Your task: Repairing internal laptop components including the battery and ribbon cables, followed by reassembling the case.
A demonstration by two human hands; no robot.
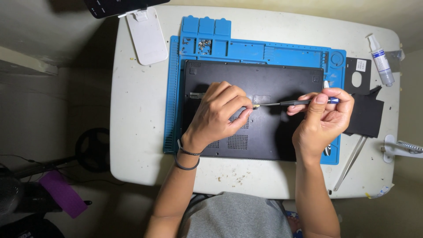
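A black laptop (264, 79) lies bottom-up on a blue work mat (174, 110) on a white table (136, 132). My right hand (324, 121) holds a thin screwdriver (291, 103) with a dark and blue handle, level, its tip pointing left. My left hand (218, 114) rests on the laptop's base, its fingertips pinched at the screwdriver's tip around a tiny part, probably a screw (255, 106). Several small screws (203, 44) lie in a tray pocket at the mat's top.
A white phone stand (147, 37) stands at the back left. At the right are black sheet pieces (365, 114), a small clear bottle (381, 61), metal tweezers (350, 161) and a white clamp (398, 147). The table's front edge is near my body.
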